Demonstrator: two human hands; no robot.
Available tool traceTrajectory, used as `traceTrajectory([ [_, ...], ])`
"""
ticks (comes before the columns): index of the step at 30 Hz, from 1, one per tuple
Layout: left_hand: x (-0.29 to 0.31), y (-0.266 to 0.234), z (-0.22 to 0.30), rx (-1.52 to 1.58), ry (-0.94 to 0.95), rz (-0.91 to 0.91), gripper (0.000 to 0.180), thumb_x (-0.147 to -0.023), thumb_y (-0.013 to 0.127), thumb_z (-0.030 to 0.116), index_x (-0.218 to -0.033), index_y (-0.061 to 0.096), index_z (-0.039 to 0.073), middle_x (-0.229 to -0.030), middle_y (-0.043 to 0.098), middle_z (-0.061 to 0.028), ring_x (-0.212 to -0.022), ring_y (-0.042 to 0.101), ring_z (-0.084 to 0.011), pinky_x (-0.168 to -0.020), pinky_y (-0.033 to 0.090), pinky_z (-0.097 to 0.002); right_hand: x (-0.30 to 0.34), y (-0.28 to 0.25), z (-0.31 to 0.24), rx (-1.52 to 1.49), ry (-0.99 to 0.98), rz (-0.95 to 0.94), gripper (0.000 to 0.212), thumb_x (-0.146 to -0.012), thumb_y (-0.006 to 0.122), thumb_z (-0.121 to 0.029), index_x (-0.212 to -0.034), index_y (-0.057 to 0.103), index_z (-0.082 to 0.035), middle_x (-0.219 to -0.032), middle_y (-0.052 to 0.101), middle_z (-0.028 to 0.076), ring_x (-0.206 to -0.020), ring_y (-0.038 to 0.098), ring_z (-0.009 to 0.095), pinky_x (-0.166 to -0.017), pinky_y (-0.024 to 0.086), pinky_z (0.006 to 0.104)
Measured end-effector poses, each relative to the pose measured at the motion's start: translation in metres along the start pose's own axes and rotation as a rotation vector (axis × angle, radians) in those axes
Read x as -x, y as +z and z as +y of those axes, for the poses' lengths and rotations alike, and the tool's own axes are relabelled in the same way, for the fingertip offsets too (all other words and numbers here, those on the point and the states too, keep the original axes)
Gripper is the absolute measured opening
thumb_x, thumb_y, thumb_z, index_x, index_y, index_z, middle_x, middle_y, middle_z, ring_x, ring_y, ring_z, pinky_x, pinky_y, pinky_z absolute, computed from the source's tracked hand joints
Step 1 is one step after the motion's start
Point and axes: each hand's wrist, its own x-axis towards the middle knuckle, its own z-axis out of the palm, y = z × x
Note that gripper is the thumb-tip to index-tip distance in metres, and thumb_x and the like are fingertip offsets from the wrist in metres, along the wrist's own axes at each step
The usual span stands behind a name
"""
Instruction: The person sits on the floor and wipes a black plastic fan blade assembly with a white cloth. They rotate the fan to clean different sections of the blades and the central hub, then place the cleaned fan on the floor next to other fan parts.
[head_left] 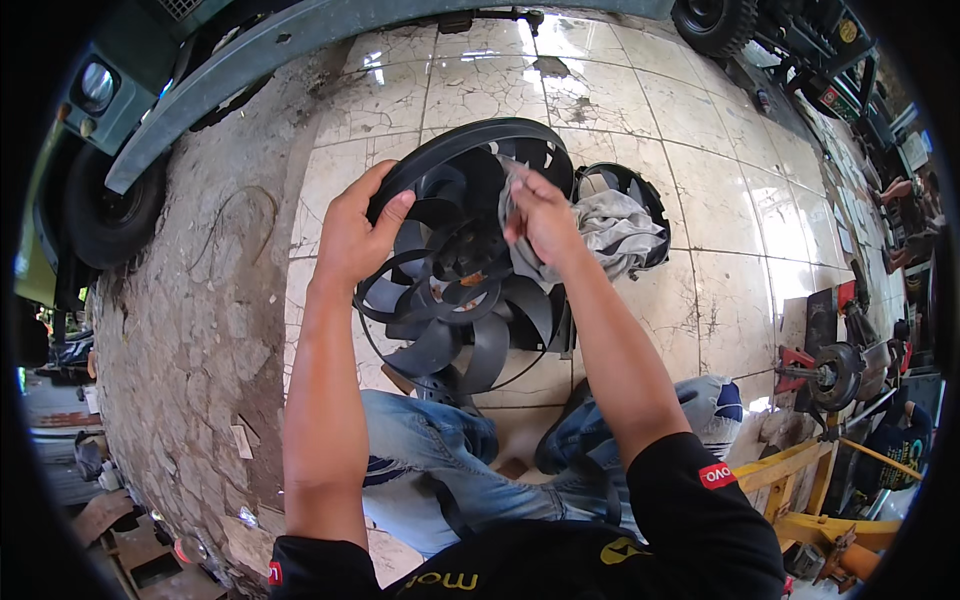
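A black plastic radiator fan shroud (470, 135) is tilted up in front of me, its round rim facing up and away. My left hand (362, 222) grips its left edge, thumb on top. In my right hand (541, 213) is a grey rag (520, 248), pressed against the shroud's right side with the fingers bunched round the cloth. Just below the shroud, close to my knees, sits a black fan (485, 340) with several curved blades and a thin outer ring. Part of the fan is hidden behind the shroud.
Right of the shroud, a round black container (655, 195) holds a crumpled grey cloth (612, 228). Cracked white tiles (480, 85) meet rough concrete (190, 350) on the left. A green vehicle with a tire (118, 215) stands at left; a yellow frame (800, 490) and red-footed machine part (835, 375) are at right.
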Motion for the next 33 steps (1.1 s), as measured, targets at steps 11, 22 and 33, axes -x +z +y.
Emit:
traceTrajectory([
  [11,-0.003,0.002,0.004,0.017,-0.018,0.037,0.045,-0.095,0.069,0.029,-0.126,0.059,-0.003,-0.099,0.071,-0.0136,-0.088,0.063,-0.0162,-0.082,0.050,-0.0292,0.012,-0.042,0.014,0.398,-0.049,0.083,0.033,-0.103,0.047,-0.010,-0.133,0.056,-0.002,-0.079,0.062,0.003,-0.068,0.070,0.013,-0.054,0.047,0.0226],
  [22,-0.008,0.008,-0.001,0.049,-0.002,0.025,0.050,-0.095,0.068,0.030,-0.128,0.057,-0.005,-0.107,0.071,-0.0175,-0.096,0.065,-0.0203,-0.088,0.049,-0.0311,-0.024,-0.017,-0.019,0.185,-0.185,0.083,0.031,-0.105,0.048,-0.015,-0.133,0.054,-0.004,-0.091,0.066,0.004,-0.069,0.069,0.012,-0.053,0.045,0.0210],
  [33,-0.008,0.012,-0.007,0.089,0.003,0.025,0.049,-0.094,0.069,0.031,-0.128,0.058,-0.003,-0.101,0.071,-0.0168,-0.090,0.066,-0.0206,-0.084,0.050,-0.0307,-0.025,-0.013,-0.040,0.131,-0.168,0.170,0.032,-0.101,0.052,-0.014,-0.131,0.057,-0.004,-0.078,0.060,0.000,-0.050,0.057,0.008,-0.041,0.036,0.0215],
])
